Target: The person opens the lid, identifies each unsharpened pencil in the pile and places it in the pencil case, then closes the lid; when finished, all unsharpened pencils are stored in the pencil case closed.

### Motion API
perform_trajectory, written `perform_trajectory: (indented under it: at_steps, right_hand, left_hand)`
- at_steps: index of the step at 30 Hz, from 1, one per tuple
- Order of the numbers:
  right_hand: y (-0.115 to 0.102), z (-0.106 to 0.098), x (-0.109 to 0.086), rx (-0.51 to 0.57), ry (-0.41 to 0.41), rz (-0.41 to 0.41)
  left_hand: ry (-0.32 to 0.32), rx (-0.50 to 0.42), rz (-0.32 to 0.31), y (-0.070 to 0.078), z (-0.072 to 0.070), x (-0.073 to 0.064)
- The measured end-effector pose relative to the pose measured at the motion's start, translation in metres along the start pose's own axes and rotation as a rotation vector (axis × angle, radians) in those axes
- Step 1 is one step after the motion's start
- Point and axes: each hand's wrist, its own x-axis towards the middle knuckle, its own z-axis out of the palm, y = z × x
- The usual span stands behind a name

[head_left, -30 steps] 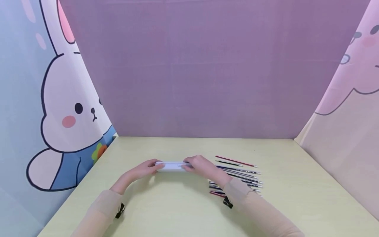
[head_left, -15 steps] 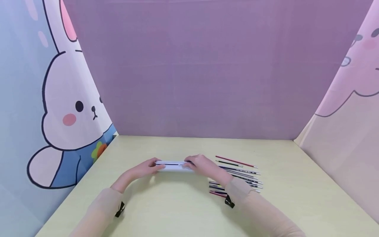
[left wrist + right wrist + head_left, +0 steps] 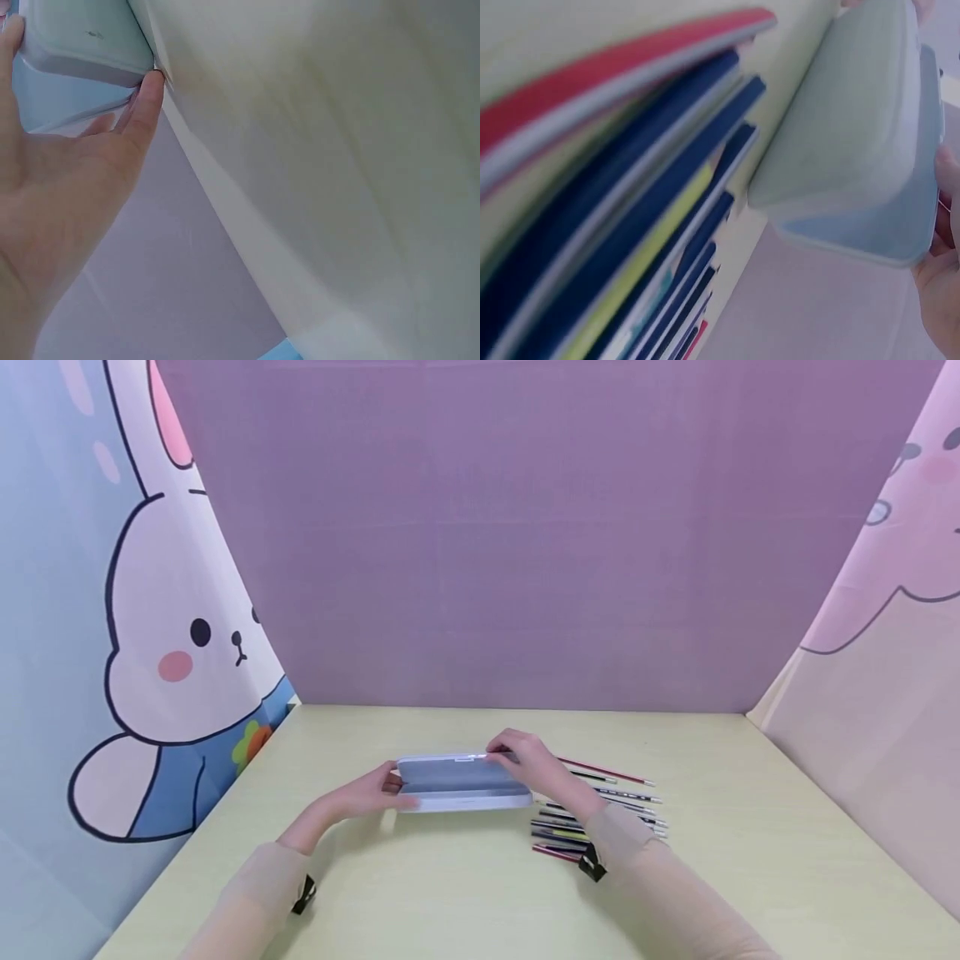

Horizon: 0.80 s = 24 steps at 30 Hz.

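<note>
Fingers of the right hand (image 3: 536, 764) pinch the raised lid (image 3: 442, 771) of a pale case (image 3: 468, 802); those of the left hand (image 3: 363, 791) grip its left end. Purple backdrop (image 3: 480, 527), behind. Yellowish table (image 3: 450, 893), case near its middle. Pencils (image 3: 566, 834), right of the case, partly hidden by the right sleeve (image 3: 652, 877). Right hand arched; left hand's thumb at the case's front.

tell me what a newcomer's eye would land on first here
Probably the big cartoon rabbit on the left of the head view. Next, the box, lid raised, held by the left hand and right hand near the centre, and the pencils lying side by side to its right.
</note>
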Motion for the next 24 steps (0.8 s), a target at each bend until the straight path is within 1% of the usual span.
perform_trajectory:
  at_steps: [3,7,13,16,21,24]
  right_hand:
    - [0.005,-0.006,-0.001,0.022,0.048,-0.013]
    - [0.011,-0.013,-0.004,0.062,0.093,0.000]
    - [0.018,-0.017,-0.007,0.041,0.123,0.049]
    - [0.019,-0.018,-0.007,0.040,0.126,0.064]
    - [0.017,-0.019,-0.006,0.039,0.123,0.068]
    - [0.015,-0.020,-0.004,0.030,0.120,0.071]
  left_hand:
    - [-0.028,-0.001,0.008,0.000,0.000,0.000]
    - [-0.064,-0.004,0.024,0.000,-0.001,-0.002]
    - [-0.095,-0.004,0.108,-0.003,0.002,-0.001]
    - [-0.086,0.017,0.135,-0.005,0.003,0.000]
    - [-0.051,0.031,0.112,-0.006,0.004,0.002]
    - [-0.047,0.026,0.119,-0.007,0.004,0.002]
